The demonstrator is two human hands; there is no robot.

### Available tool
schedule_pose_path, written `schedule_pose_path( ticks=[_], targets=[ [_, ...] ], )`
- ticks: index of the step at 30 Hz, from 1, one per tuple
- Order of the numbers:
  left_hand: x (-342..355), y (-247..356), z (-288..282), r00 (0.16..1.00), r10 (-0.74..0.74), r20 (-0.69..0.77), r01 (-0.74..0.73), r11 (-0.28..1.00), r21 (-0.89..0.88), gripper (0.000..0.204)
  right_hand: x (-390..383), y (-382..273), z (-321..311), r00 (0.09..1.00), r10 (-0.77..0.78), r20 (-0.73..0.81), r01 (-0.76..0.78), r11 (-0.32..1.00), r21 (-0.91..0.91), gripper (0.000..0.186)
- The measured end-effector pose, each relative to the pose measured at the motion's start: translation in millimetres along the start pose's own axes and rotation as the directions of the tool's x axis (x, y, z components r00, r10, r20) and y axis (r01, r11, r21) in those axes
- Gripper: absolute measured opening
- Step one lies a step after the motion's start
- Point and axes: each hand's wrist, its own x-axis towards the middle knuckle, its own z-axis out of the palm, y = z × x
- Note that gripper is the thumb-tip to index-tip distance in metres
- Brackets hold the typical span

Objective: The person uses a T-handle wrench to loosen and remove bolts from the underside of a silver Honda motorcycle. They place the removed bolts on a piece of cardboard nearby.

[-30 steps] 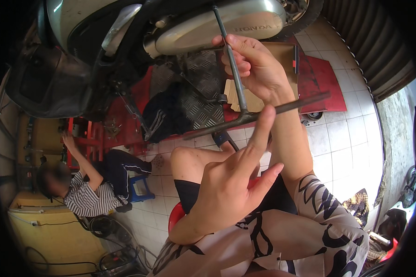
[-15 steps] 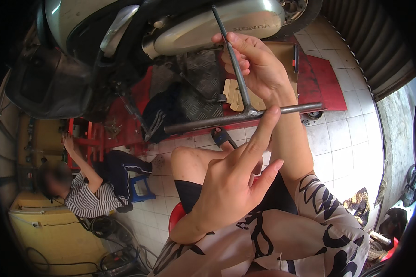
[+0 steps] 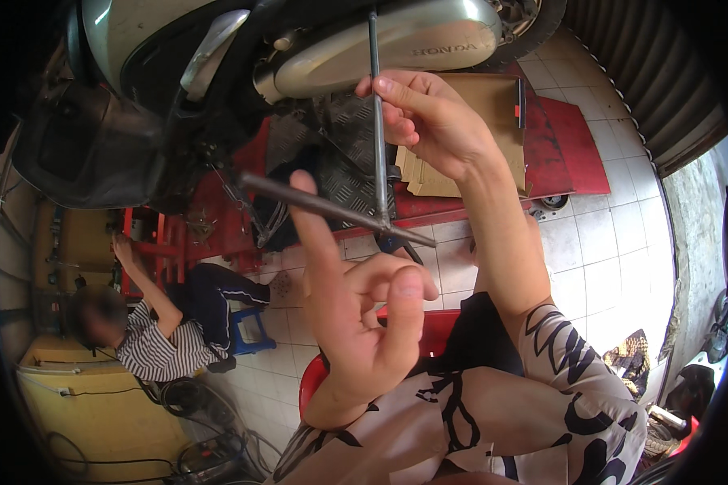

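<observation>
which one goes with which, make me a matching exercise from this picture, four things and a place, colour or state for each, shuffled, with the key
Column one
1. right hand
2. left hand
3. cardboard box
4. striped shirt

Column two
A. brown and open, beyond the right forearm
B. gripping the shaft of the T-shaped tool
C. worn by another person at the left of the picture
D. index finger extended, up at the tool's crossbar

Right pairs
1-B, 2-D, 3-A, 4-C
</observation>
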Motion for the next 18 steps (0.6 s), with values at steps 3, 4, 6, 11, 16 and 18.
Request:
schedule_pose_path(
  ticks=[3, 4, 6, 11, 16, 18],
  targets=[
    [6, -3, -1, 0.947, 0.069, 0.314, -0.143, 0.965, 0.221, 0.053, -1, -1, 1, 0.999, 0.040, 0.002, -0.040, 0.999, -0.008, 0.023],
    [6, -4, -3, 0.889, 0.046, 0.455, -0.207, 0.928, 0.310, 0.050, -1, -1, 0, 1.000, 0.019, -0.019, -0.019, 1.000, 0.006, 0.023],
    [6, -4, -3, 0.898, -0.031, 0.440, -0.154, 0.912, 0.380, 0.046, 1, -3, -1, 0.998, -0.025, -0.063, 0.027, 0.999, 0.031, 0.022],
    [-2, -20, -11, 0.942, -0.192, 0.275, 0.095, 0.939, 0.331, 0.036, -4, -7, 3, 0.987, -0.020, -0.157, 0.006, 0.996, -0.085, 0.023],
    [-2, -25, -10, 0.988, -0.087, 0.127, 0.069, 0.987, 0.143, 0.033, -9, -11, 21, 0.981, -0.036, -0.190, 0.004, 0.986, -0.167, 0.027],
    [3, -25, -6, 0.988, -0.030, 0.149, 0.008, 0.989, 0.145, 0.038, -7, -10, 13, 0.986, -0.041, -0.164, 0.021, 0.992, -0.120, 0.025]
  ],
)
